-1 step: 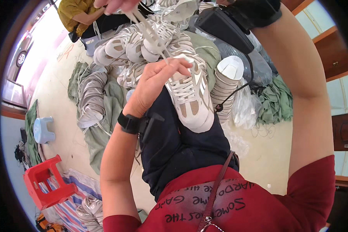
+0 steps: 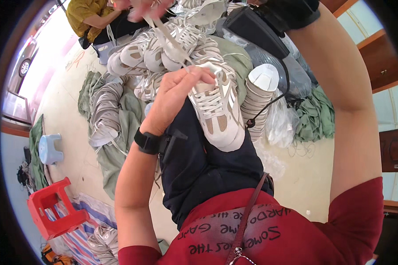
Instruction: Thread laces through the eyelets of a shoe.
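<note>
A beige-and-white sneaker (image 2: 216,117) lies on my dark-trousered lap, toe toward me, with laces threaded across its front. My left hand (image 2: 172,90) is closed at the shoe's collar, thumb and fingers pinching a pale shoelace (image 2: 171,39). From there the lace runs taut up to my right hand (image 2: 143,8), which is partly cut off by the top edge and a little blurred. Its fingers are closed on the upper part of the lace. Another pale sole edge shows beneath the sneaker's toe.
Beyond my knees lies a heap of similar sneakers (image 2: 152,55). Stacked shoes (image 2: 106,112) rest on green cloth at left, near blue (image 2: 51,149) and red (image 2: 53,210) stools. A shoe stack (image 2: 258,95) and plastic bags (image 2: 281,121) stand right. A person in yellow (image 2: 86,15) sits far left.
My right hand has shifted slightly to the right and down at the top edge, with the lace still held. My left hand and the sneaker have barely moved.
</note>
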### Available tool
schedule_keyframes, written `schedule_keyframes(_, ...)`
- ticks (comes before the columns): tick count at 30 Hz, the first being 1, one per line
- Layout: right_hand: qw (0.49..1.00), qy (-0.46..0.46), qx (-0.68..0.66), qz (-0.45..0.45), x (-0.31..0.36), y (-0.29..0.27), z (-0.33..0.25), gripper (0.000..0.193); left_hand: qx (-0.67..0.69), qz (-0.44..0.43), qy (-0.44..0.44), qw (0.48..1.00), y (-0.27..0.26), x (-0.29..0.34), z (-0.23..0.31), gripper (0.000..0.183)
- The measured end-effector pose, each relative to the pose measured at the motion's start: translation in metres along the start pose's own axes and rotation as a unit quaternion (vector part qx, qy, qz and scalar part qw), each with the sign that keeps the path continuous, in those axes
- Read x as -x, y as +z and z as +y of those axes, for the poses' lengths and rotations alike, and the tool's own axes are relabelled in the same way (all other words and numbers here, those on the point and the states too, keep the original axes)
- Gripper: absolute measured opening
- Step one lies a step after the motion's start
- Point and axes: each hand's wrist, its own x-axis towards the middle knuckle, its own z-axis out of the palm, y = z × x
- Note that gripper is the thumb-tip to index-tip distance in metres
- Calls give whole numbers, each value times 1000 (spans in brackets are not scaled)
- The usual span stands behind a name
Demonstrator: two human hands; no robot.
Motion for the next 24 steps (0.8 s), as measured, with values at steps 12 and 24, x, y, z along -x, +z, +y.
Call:
schedule_keyframes(12,963,253,75,-55,151,32,95,24,-143,254,17,956,-21,26,15,38)
schedule_keyframes(24,958,41,147,244,132,155,158,22,-21,271,76,959,10,32,50,42)
